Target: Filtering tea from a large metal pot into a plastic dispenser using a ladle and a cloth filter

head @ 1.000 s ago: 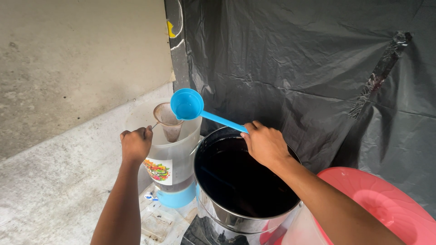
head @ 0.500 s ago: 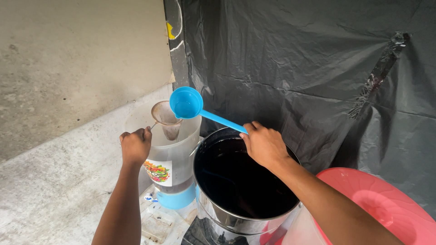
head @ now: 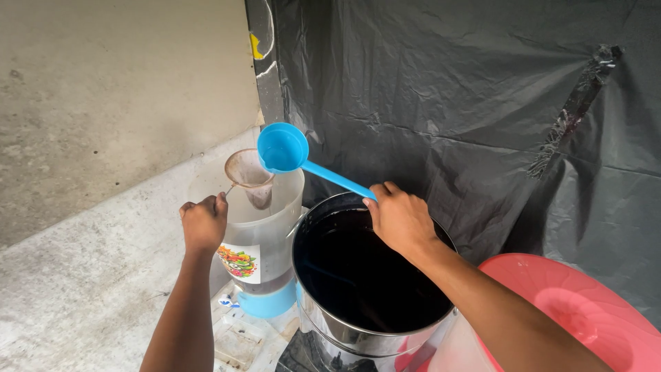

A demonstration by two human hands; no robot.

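Fingers of right hand closed around blue ladle handle, cup over strainer; left hand fingers pinch strainer handle above clear jug, beside steel pot.

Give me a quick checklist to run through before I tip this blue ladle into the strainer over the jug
1. Right hand grips the blue ladle by its handle: ok.
2. Left hand holds the strainer by its handle: ok.
3. Strainer sits over the mouth of the clear jug: ok.
4. Ladle bowl is right beside the strainer and above the jug: ok.
5. How much liquid is in the ladle: cannot tell, its inside looks plain blue from here.
6. Room left in the jug: ok, only a little dark liquid shows near its bottom.
7. Steel pot of dark liquid stands close beside the jug, under the ladle handle, to catch drips: ok.
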